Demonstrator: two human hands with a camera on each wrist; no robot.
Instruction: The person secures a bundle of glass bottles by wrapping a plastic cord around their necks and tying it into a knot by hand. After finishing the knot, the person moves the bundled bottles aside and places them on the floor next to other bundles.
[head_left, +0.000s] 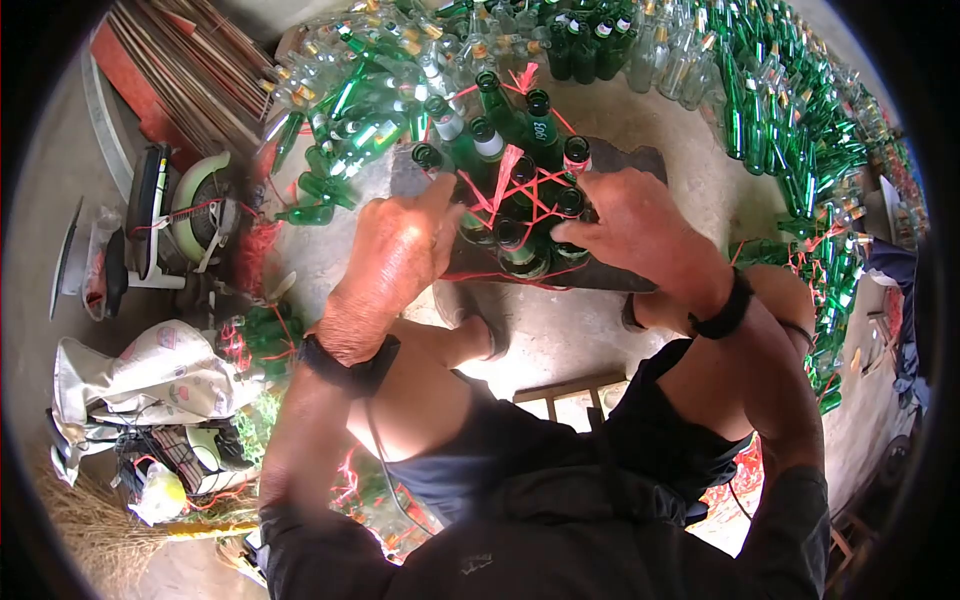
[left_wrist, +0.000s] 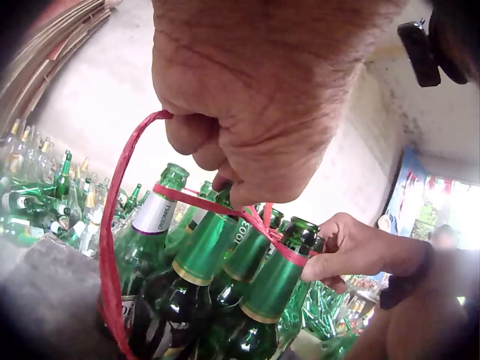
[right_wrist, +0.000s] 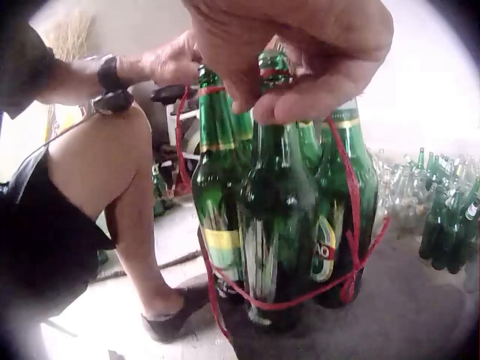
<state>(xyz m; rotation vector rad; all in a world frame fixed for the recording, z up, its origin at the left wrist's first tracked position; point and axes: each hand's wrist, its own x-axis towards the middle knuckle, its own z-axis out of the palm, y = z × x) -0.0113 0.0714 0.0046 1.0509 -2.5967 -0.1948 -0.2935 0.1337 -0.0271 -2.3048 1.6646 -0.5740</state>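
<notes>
Several green glass bottles (head_left: pixel 541 125) stand upright in a tight cluster, with red plastic twine (head_left: pixel 545 183) criss-crossed between their necks. My left hand (head_left: pixel 395 245) is over the left side of the cluster. In the left wrist view its fingers curl round the red twine (left_wrist: pixel 111 247), which loops down beside the bottles. My right hand (head_left: pixel 640 225) is at the cluster's right side, its thumb and fingers round the neck of a green bottle (right_wrist: pixel 274 195). Another strand of red twine (right_wrist: pixel 289 304) runs round the bottles low down. The left fingertips are partly hidden behind the hand.
The bottles stand on a dark slab (head_left: pixel 640 165) between the person's feet. Many loose green and clear bottles (head_left: pixel 740 110) lie and stand behind and to the right. Wooden strips (head_left: pixel 185 75), a fan-like green machine (head_left: pixel 200 205) and a white sack (head_left: pixel 150 370) are at left.
</notes>
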